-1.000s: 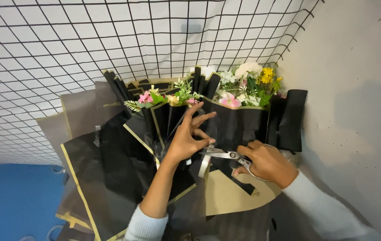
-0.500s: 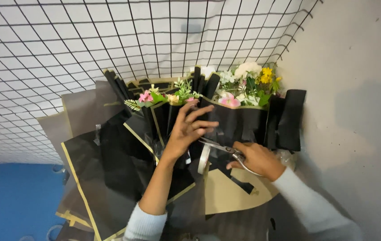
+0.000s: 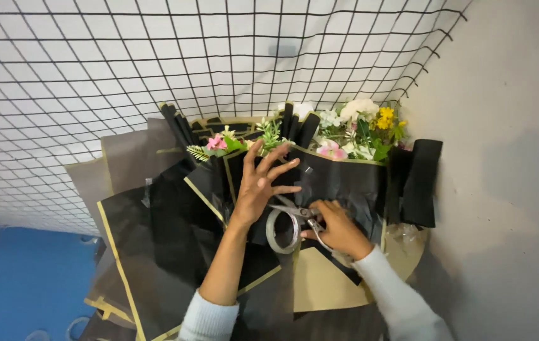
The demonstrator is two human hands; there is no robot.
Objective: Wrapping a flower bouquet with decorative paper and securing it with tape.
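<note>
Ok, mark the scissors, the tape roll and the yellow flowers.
scissors (image 3: 296,212): head view, on the blades near the pivot.
tape roll (image 3: 274,235): head view, on its left rim.
yellow flowers (image 3: 386,117): head view, on the top bloom.

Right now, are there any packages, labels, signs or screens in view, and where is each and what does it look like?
No labels, signs or screens in view.
Wrapped bouquet: centre, against the wire grid; black paper edged in gold, white, pink and yellow flowers on top.
Loose wrapping sheets: lower left, flat, black with gold borders.
Tape roll: between the hands, a clear ring.
</note>
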